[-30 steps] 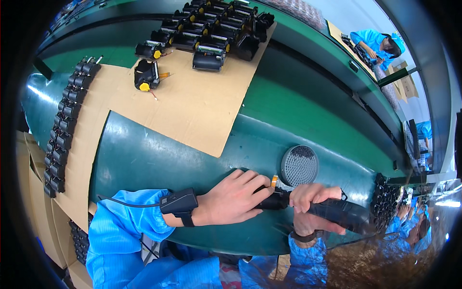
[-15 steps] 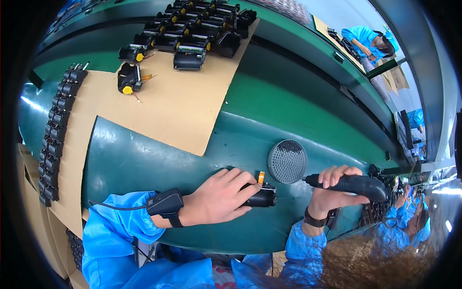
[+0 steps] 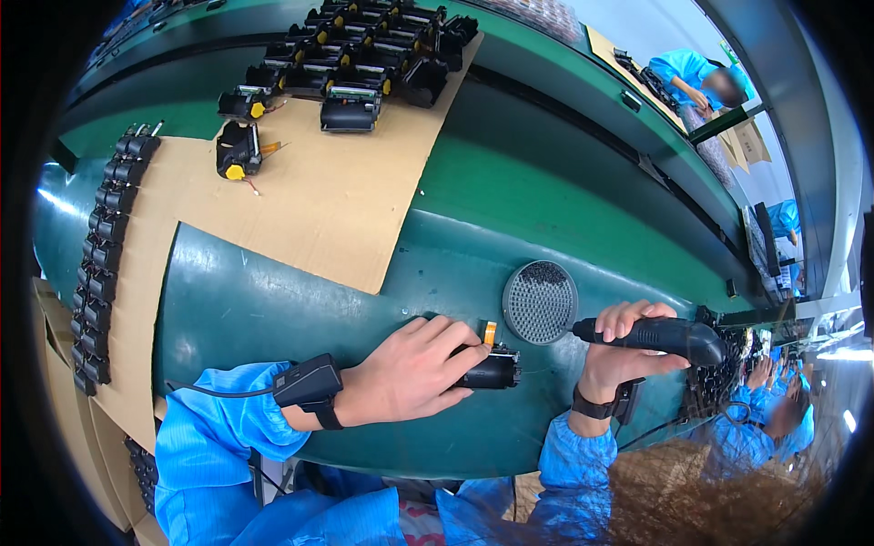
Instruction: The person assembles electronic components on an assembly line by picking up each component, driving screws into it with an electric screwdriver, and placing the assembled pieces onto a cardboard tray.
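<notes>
My left hand [image 3: 417,369] is closed over the left end of a black cylindrical part [image 3: 494,371], which lies on the green table. An orange ribbon cable [image 3: 490,333] sticks up from that part beside my fingertips. My right hand [image 3: 626,350] grips a black electric screwdriver [image 3: 657,338], held nearly level. Its tip points left, at the right rim of a round grey screw tray [image 3: 541,303]. Small dark screws are heaped at the tray's far side, and its nearer side shows rows of holes.
Cardboard [image 3: 314,205] covers the table's far left. On it stand several black assemblies [image 3: 350,59], a single one with a yellow gear [image 3: 238,150], and a long row of black parts [image 3: 107,255]. Co-workers in blue sit at the far right [image 3: 699,80] and near right [image 3: 774,423].
Both hands keep their grips and almost the same places. The whole scene has shifted slightly left in the picture. The screwdriver's tip still sits by the tray's rim.
</notes>
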### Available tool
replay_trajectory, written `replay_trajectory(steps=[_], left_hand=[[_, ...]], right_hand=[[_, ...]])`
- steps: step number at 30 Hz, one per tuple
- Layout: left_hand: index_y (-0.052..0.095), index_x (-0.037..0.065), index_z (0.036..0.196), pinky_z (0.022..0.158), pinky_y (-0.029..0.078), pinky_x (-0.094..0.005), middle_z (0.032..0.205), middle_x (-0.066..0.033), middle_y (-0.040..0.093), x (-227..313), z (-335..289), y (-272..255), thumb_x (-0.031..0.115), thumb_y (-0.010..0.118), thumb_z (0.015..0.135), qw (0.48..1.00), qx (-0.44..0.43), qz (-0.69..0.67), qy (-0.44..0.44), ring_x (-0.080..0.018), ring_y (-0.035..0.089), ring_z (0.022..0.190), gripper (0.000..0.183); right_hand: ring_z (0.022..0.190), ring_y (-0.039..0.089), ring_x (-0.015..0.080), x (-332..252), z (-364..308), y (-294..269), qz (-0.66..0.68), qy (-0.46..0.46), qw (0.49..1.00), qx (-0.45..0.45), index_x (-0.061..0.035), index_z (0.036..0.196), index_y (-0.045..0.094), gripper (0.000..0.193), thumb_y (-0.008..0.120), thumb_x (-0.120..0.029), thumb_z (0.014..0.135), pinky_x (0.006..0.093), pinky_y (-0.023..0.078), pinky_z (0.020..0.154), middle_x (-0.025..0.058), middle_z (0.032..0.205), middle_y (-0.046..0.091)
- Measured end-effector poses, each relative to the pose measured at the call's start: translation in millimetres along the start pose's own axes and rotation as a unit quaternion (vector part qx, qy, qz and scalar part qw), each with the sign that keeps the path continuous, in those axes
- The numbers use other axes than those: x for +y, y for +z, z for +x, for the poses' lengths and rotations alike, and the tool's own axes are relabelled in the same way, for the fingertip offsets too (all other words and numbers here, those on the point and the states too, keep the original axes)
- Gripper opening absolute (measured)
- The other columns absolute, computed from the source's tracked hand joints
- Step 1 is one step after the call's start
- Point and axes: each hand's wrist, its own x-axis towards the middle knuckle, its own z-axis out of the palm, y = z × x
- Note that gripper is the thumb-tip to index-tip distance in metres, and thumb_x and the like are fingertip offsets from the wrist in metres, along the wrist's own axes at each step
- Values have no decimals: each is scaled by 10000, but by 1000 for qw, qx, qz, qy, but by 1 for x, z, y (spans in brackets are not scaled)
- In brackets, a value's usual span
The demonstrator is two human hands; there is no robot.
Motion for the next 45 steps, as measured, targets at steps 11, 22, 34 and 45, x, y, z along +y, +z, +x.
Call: replay_trajectory(steps=[11, 22, 34, 45], left_hand=[[622, 26, 1266, 907, 507, -411, 1182, -101, 576, 1, -2, 1, 254, 833, 800, 1000, 1, -8, -6, -294, 589, 1068, 560], [597, 40, 1314, 987, 453, -426, 1229, -99, 571, -3, -3, 2, 299, 835, 799, 1000, 8, -4, -15, -297, 547, 1167, 624], [623, 9, 1265, 966, 446, -413, 1189, -105, 570, -8, -7, 3, 341, 846, 773, 1000, 19, -1, -25, -289, 540, 1175, 634], [629, 8, 1254, 954, 447, -408, 1186, -107, 572, -8, -8, 4, 342, 841, 772, 1000, 18, 0, -26, -290, 539, 1179, 624]], right_hand=[[477, 472, 151, 5, -2, -5, 1, 25, 999, -20, -108, 1019, 476, 880, 366, -958, 824, 283, 408, 439, 32, 638, 472], [479, 476, 128, -42, -15, 34, 103, -22, 994, -27, -91, 1053, 483, 797, 388, -871, 919, 263, 393, 424, 22, 656, 481], [528, 516, 193, -19, -59, 86, 153, 61, 969, -181, -74, 1070, 440, 871, 416, -918, 858, 343, 465, 481, 77, 719, 530], [527, 526, 199, -11, -61, 83, 133, 51, 973, -181, -68, 1078, 440, 881, 410, -920, 857, 350, 472, 488, 85, 711, 531]])
